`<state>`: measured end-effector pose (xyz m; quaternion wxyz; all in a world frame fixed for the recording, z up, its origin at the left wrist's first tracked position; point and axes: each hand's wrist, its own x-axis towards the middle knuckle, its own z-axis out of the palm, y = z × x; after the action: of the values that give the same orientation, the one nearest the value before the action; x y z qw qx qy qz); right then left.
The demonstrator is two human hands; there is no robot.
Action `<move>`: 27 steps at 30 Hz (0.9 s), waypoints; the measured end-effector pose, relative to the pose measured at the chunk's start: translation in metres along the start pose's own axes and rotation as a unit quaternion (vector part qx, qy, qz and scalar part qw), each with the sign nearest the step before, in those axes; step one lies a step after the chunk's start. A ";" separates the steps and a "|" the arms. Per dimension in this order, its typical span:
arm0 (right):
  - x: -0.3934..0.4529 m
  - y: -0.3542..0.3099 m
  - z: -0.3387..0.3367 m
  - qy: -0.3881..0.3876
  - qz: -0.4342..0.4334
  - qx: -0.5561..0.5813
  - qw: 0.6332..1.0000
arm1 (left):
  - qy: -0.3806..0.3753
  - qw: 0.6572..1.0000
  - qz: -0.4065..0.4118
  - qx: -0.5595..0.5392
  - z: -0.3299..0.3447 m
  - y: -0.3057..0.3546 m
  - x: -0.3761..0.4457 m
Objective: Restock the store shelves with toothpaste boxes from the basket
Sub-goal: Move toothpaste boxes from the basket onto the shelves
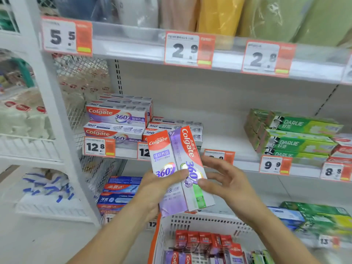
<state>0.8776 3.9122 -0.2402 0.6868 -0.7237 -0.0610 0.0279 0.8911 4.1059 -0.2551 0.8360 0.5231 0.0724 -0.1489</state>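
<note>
Here you hold two purple, white and red Colgate 360 toothpaste boxes [179, 168] side by side, upright and leaning slightly to the left, in front of the middle shelf. Your left hand [158, 189] grips them from the lower left, its fingers curled behind the boxes and its thumb pressed across their printed fronts. Your right hand [226, 180] meets them from the right: the thumb tip touches the face of the right-hand box, while the other fingers spread loosely and only lightly bent beside its edge, so that hand is steadying rather than clasping.

Behind the boxes, on the white metal shelf [224, 138], a stack of matching Colgate 360 boxes [118, 119] lies flat at the left end, with lower rows of the same boxes just to its right. A bare stretch of shelf separates these from the stacked green Darlie toothpaste boxes [299, 136] well off to the right. Orange and white price tags [100, 147] run along the shelf's front lip.

Below your wrists sits the white plastic basket with an orange rim [190, 223], and in it are more red and purple toothpaste boxes [202, 241] standing on end, with a few green ones at its right side. On the lower shelf to the left lie blue and red toothpaste boxes [122, 189].
</note>
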 end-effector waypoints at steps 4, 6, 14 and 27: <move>0.010 -0.004 -0.008 -0.019 0.051 0.023 0.998 | -0.005 1.000 0.000 0.003 0.001 0.003 0.006; 0.016 -0.007 -0.012 -0.014 0.052 0.019 0.998 | 0.004 1.000 -0.007 0.008 0.002 0.002 0.011; 0.088 -0.057 -0.044 0.091 -0.017 -0.056 0.994 | 0.056 0.997 -0.029 0.040 -0.005 0.010 0.033; 0.265 -0.079 -0.051 -0.013 0.022 -0.339 0.940 | 0.065 0.992 0.053 0.094 -0.032 0.038 0.041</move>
<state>1.1422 3.8993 -0.1472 0.3990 -0.9145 -0.0595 0.0301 0.9433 4.1426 -0.2483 0.7832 0.6112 0.0848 -0.0763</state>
